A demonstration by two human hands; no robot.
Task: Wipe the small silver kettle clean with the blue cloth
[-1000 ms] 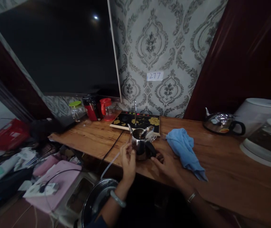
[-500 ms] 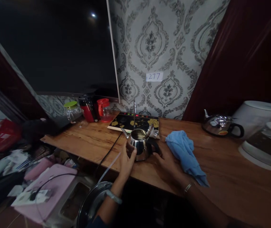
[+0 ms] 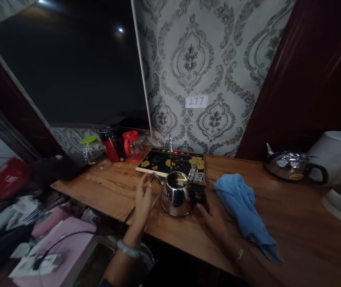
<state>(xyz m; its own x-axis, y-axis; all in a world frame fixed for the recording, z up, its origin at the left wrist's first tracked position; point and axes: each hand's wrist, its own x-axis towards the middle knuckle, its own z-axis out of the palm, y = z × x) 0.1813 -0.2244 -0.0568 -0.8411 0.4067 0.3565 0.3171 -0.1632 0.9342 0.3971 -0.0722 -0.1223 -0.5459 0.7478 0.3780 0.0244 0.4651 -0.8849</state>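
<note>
Near the front edge of the wooden surface (image 3: 104, 187) stands a shiny kettle (image 3: 176, 194), lid up. Right hand (image 3: 215, 217) holds its black handle. Left hand (image 3: 143, 197) is beside the spout, fingers spread, touching nothing. Blue cloth (image 3: 242, 207) lies nearby.

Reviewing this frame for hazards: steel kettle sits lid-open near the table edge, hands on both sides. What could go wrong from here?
1. The kettle stands close to the table's front edge with its lid up; a nudge could tip it off.
2. The right hand is at the handle while the left hand is open beside the spout, so one-handed lifting may swing it.
3. A black cable runs over the edge by the left hand and could snag.
</note>
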